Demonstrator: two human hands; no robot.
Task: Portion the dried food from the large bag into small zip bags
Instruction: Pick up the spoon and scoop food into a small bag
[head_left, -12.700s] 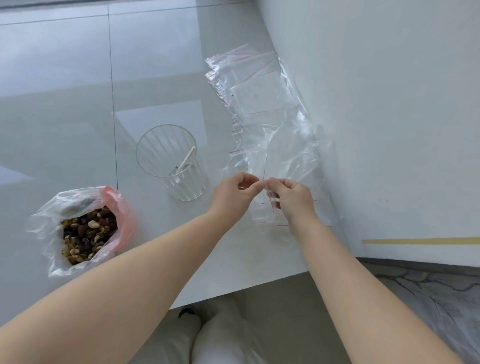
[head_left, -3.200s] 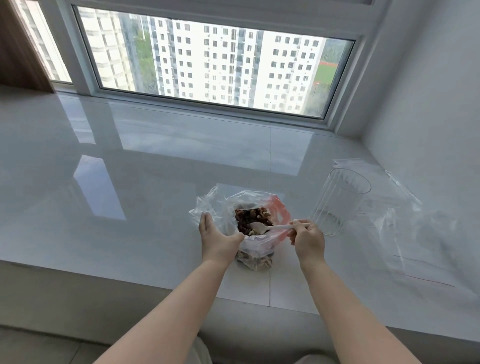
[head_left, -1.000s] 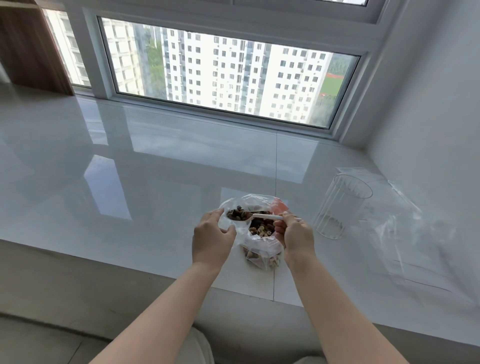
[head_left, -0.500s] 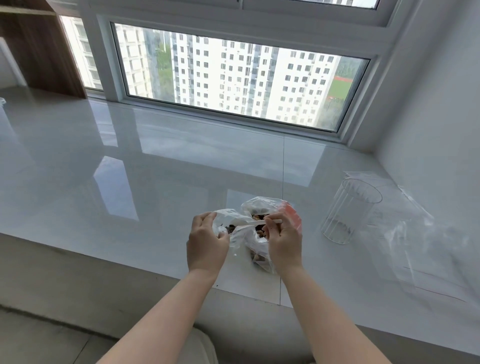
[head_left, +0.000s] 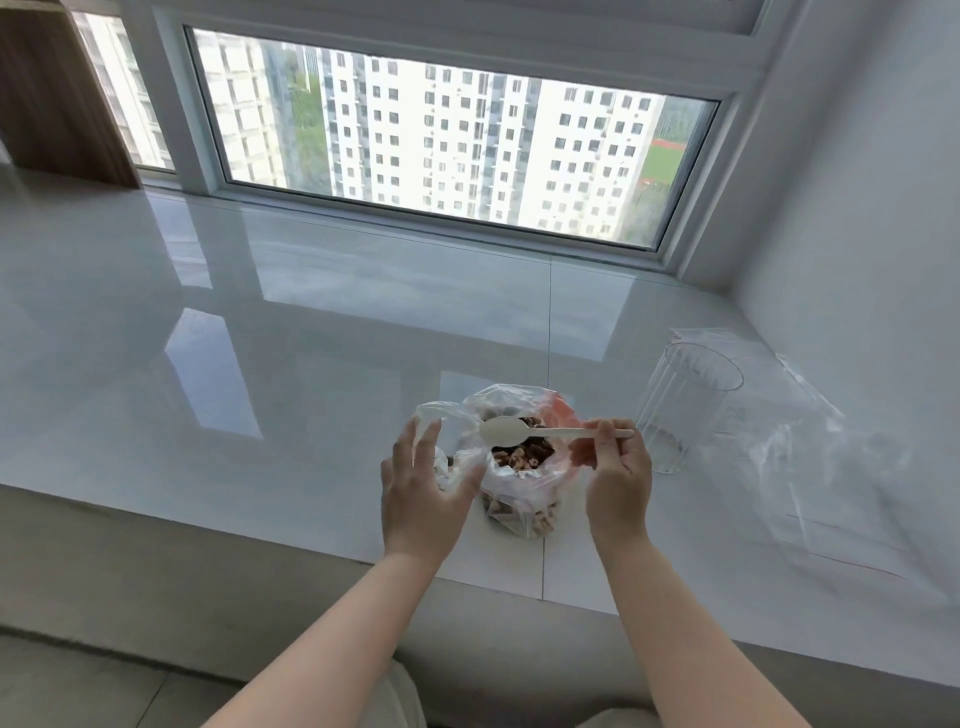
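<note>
On the white sill, the large bag (head_left: 519, 467) stands open. The spoon (head_left: 524, 432) is pinched by the right hand (head_left: 618, 473); the small zip bag (head_left: 441, 447) is steadied by the left hand's (head_left: 421, 488) straight fingers (head_left: 410, 441). Food could be spilled if its mouth collapses.

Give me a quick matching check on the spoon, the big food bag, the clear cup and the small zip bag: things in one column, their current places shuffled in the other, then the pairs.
Things:
1. white spoon
2. large bag
3. clear cup
4. small zip bag

Places:
A. standing on the ledge, right of the hands
B. at the left hand
C. pinched by the handle in the right hand, bowl over the nuts
D. on the ledge between the two hands, mouth open

Pairs: 1-C, 2-D, 3-A, 4-B
</note>
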